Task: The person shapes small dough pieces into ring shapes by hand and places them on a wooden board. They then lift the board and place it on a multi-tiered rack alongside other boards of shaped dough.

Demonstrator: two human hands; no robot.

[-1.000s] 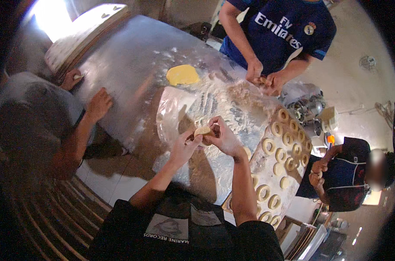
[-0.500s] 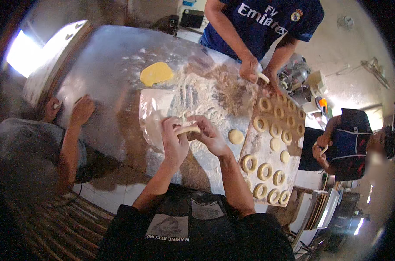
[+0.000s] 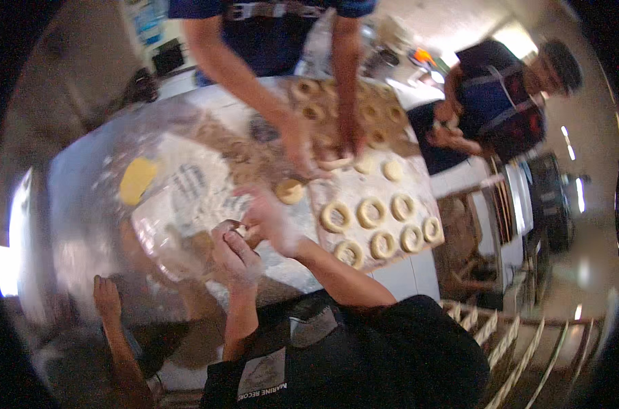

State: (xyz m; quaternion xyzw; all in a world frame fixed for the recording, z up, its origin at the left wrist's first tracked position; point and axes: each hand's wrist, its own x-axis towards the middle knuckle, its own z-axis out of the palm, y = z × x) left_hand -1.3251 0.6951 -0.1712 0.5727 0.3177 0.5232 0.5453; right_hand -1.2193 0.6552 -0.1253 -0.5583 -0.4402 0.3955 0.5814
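Observation:
My left hand is closed around a small piece of pale dough, of which only a bit shows between the fingers. My right hand meets it at the dough from the right; its fingers are smeared by motion, so its grip cannot be made out. Both hands are above the near part of the floured metal table. Just beyond my right hand lies a round dough disc. Several dough rings rest on a floured board to the right.
A yellow slab of dough lies far left, beside spread flour and a clear plastic sheet. Across the table, a co-worker's hands reach over the board. Another person stands at the right, and a third person's hand rests at the left edge.
The view has swung to the right. The dough strip that showed between both hands is now mostly hidden by my fingers. The co-worker opposite has lowered both hands to the board.

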